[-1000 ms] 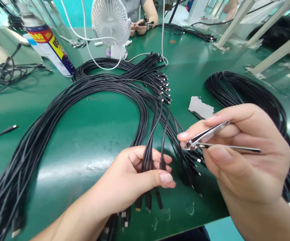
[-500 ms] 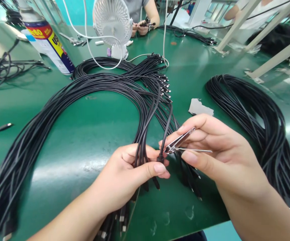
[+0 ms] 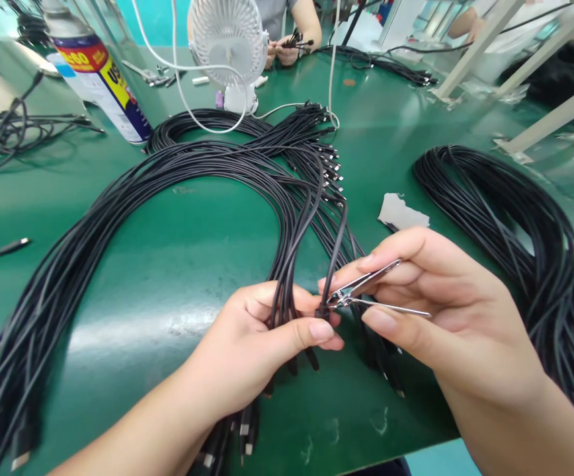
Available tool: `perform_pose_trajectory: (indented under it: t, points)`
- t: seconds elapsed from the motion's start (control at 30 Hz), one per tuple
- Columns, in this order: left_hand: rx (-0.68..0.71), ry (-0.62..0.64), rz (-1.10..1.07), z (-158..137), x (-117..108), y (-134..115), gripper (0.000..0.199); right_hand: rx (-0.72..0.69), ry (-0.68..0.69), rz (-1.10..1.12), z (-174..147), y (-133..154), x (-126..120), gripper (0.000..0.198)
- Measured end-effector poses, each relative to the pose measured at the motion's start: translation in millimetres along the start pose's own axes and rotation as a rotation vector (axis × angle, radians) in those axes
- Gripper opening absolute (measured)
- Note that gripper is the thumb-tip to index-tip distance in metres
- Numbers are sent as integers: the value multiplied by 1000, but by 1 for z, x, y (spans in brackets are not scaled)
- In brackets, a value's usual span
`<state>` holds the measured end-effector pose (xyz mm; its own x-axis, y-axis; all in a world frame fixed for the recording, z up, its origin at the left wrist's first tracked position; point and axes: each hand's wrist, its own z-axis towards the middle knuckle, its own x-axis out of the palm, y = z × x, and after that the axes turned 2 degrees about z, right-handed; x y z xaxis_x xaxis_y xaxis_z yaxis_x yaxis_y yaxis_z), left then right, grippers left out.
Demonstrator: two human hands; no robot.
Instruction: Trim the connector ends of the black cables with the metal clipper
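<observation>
My left hand [image 3: 262, 344] is closed round several black cables [image 3: 283, 277], with one cable's thick collar pinched between thumb and fingers. Below that hand, plug ends with metal tips hang down. A silver nail clipper [image 3: 366, 291] sits in my right hand [image 3: 446, 311], between the thumb and the fingers. Its jaws are at the pinched cable, just above the collar; whether they touch it I cannot tell. The lever stands spread away from the body. The held cables belong to a long bundle [image 3: 133, 192] that curves over the green table.
A second bundle of black cables [image 3: 505, 218] lies to the right, near a scrap of grey paper [image 3: 402, 211]. At the back stand a white fan [image 3: 228, 46] and a spray can [image 3: 101, 82]. A person's hands [image 3: 287, 51] hold cables across the table [image 3: 168, 264].
The clipper's lever and body have turned slightly, and its jaws remain at the cable collar. The whole view has shifted a little. Both hands keep their hold.
</observation>
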<state>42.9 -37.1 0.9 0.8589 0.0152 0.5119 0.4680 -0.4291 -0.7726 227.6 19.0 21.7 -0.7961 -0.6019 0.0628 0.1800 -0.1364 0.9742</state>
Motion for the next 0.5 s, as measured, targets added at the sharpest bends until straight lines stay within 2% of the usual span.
perform_pose_trajectory:
  t: [0.27, 0.5]
  points:
    - [21, -6, 37, -1, 0, 1, 13, 0, -15, -39, -2, 1, 1, 29]
    - [5, -32, 34, 0, 0, 1, 14, -2, -98, -138, -4, 2, 6, 22]
